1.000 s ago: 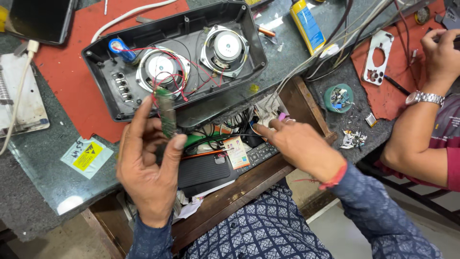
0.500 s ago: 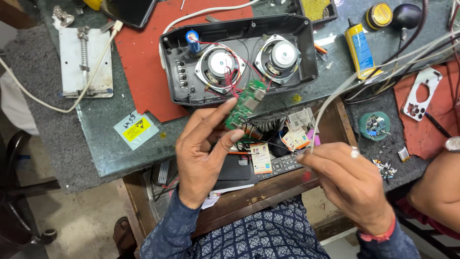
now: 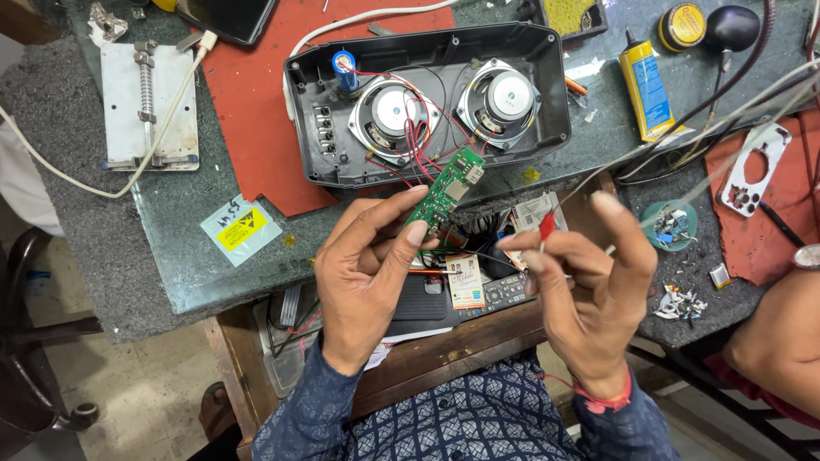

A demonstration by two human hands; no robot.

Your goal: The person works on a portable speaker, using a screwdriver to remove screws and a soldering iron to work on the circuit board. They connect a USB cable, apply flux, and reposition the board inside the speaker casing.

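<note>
Green circuit board (image 3: pixel 448 189), red wires, L hand (image 3: pixel 369 271) pinching.

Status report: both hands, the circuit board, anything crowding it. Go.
Left hand pinches green circuit board. Right hand grips red clip. Board wired to open speaker housing; red wires close by.

Lower end of green circuit board (image 3: pixel 450 189) hidden behind left hand (image 3: pixel 369 269) fingertips. Small red piece (image 3: pixel 547 225) pinched in right hand (image 3: pixel 589 294), too small to ID. Below board: drawer clutter half covered by both hands, can't sort out. Right of board: co-worker's arm (image 3: pixel 781 341) cut off by frame edge, watch (image 3: pixel 807 256) only partly in. Far above-left of board: dark phone (image 3: pixel 229 17) cropped by top edge. Red wires vanish under speaker case (image 3: pixel 342 162) rim.
</note>
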